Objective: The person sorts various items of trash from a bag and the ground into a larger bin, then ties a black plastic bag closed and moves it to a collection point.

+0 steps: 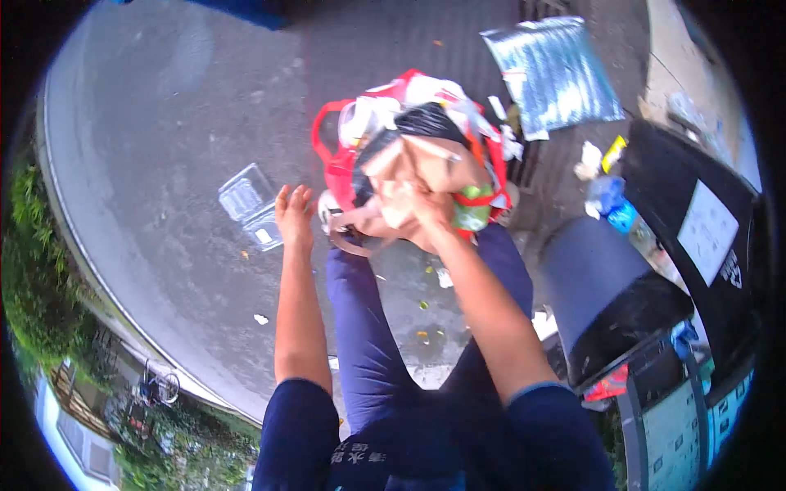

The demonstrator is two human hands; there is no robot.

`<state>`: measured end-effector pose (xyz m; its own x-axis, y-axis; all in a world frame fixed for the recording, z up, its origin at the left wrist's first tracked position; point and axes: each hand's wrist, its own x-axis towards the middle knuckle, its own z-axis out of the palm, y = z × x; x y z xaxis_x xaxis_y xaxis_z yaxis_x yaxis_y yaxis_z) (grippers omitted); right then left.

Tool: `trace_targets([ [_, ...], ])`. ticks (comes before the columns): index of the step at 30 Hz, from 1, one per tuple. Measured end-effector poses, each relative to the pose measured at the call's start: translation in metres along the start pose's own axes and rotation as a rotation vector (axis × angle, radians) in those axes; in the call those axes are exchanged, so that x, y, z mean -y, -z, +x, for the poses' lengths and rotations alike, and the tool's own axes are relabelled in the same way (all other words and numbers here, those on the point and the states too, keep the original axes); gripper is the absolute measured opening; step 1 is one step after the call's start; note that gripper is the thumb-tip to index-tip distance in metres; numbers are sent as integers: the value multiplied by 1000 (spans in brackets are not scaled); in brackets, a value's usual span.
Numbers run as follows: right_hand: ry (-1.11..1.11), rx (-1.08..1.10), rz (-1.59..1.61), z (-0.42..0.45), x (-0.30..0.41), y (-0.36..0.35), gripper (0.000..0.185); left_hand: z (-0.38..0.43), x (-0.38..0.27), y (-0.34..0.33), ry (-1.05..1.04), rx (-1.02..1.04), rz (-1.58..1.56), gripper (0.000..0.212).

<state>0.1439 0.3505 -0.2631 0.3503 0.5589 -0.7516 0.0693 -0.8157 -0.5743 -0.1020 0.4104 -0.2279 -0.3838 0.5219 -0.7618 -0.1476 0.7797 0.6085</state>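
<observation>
A red and white carrier bag (339, 178), stuffed with rubbish, stands on the ground at my feet. On top of it is a crumpled tan bag (439, 159) with a looped strap, beside a piece of black plastic (431, 120). My right hand (424, 205) grips the tan bag; blur partly hides its fingers. To the left of the carrier bag, my left hand (296, 212) hovers with fingers apart and nothing in it. A clear plastic clamshell container (245, 196) lies unfolded on the ground just past that hand.
A silver insulated pouch (556, 77) lies flat at the upper right. Wheeled rubbish bins with raised black lids (669, 178) stand at right, with loose rubbish (605, 193) near them. A low kerb (101, 276) curves along the left, beside greenery (37, 258).
</observation>
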Motion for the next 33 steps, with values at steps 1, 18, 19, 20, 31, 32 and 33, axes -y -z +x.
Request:
trace_targets([
  [1,-10,-3,-14,-3,-2,-1,44,33,14,15,47,-50,-9,47],
  [18,-256,6,117,-16,24,29,53,107,-5,-14,232,619,-701,28],
  [19,-228,-5,116,-15,24,29,51,89,-21,-11,227,797,-631,30],
  [20,-194,-13,107,-16,24,28,50,69,-40,-6,195,972,-549,31],
  [31,-263,-14,-86,-10,18,24,46,-97,10,-118,216,902,442,23],
  [32,-240,-30,-66,-15,10,23,47,-96,11,-116,238,886,425,22],
  [33,-209,-49,-41,-18,7,20,49,-95,7,-117,242,876,451,24],
])
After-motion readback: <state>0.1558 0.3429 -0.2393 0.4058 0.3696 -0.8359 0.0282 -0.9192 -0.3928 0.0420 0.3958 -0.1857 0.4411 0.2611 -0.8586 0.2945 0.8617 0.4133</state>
